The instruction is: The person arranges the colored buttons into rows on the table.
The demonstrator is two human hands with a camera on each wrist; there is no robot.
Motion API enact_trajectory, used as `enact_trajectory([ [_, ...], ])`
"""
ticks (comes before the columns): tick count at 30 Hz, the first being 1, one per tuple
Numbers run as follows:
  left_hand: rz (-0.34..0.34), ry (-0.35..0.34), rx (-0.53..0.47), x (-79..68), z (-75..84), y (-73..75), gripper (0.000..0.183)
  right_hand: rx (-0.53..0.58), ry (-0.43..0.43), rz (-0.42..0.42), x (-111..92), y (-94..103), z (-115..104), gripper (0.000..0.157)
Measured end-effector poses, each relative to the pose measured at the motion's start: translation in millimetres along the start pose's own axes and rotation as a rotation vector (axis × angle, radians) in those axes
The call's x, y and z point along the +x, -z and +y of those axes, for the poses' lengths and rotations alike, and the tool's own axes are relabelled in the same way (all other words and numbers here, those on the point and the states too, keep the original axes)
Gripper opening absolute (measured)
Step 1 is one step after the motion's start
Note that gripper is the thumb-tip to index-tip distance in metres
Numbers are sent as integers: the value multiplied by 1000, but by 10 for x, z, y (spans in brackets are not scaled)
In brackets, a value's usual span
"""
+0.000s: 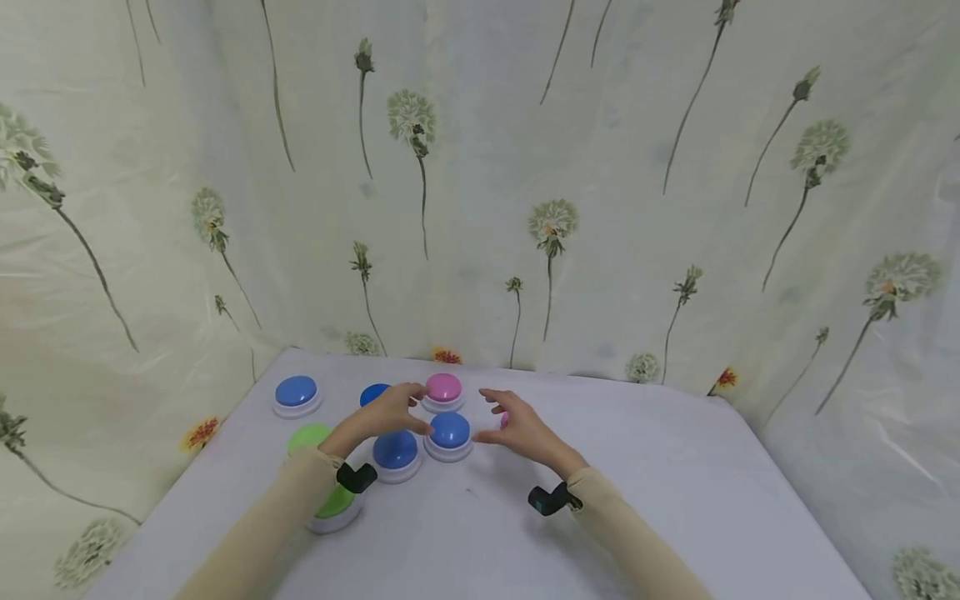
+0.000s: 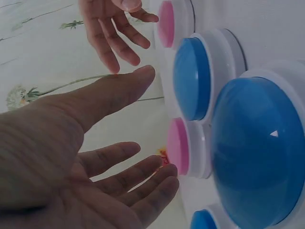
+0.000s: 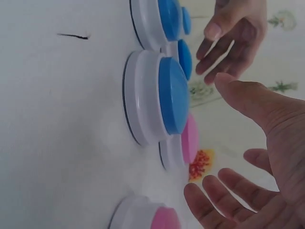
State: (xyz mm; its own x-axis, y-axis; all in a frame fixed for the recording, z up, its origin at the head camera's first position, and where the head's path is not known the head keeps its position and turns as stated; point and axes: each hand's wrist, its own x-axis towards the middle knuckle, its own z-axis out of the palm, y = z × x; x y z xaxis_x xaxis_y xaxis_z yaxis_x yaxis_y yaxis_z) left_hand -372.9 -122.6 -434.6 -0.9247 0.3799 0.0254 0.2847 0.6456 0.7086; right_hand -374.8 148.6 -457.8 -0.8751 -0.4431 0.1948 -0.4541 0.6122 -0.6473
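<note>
Flanking a smooth blue button (image 1: 450, 430)

Its glossy dome is sitting on a round white base (image 1: 448, 455), upon a matte white tabletop (image 1: 675, 458). The left hand (image 1: 386, 412) and right hand (image 1: 528, 433) are hovering at either side of the button, thumbs spread wide from loosely curved fingers. Just behind it, a pink button (image 1: 443, 387) is resting; just left, another blue button (image 1: 395, 449); farther left, lime-green domes (image 1: 308, 436). Behind it, a creased, dandelion-printed sheet (image 1: 480, 167) is hanging.
</note>
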Motion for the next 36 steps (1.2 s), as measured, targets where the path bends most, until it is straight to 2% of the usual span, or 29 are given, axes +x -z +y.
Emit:
enact_trajectory([
  [9,-90,90,79,40,-26,-182,73,-21,-24,-120,82,-272,-43,81],
  [16,-110,25,127,84,-44,-288,62,-84,-60,-137,128,-462,-9,78],
  [19,-110,13,135,102,-54,-322,59,-88,-58,-127,135,-489,0,75],
  [25,-103,32,138,137,-83,-365,60,-92,-18,-116,131,-496,19,69],
  [36,-79,57,159,181,-82,-381,66,-60,-19,-108,141,-479,71,68],
])
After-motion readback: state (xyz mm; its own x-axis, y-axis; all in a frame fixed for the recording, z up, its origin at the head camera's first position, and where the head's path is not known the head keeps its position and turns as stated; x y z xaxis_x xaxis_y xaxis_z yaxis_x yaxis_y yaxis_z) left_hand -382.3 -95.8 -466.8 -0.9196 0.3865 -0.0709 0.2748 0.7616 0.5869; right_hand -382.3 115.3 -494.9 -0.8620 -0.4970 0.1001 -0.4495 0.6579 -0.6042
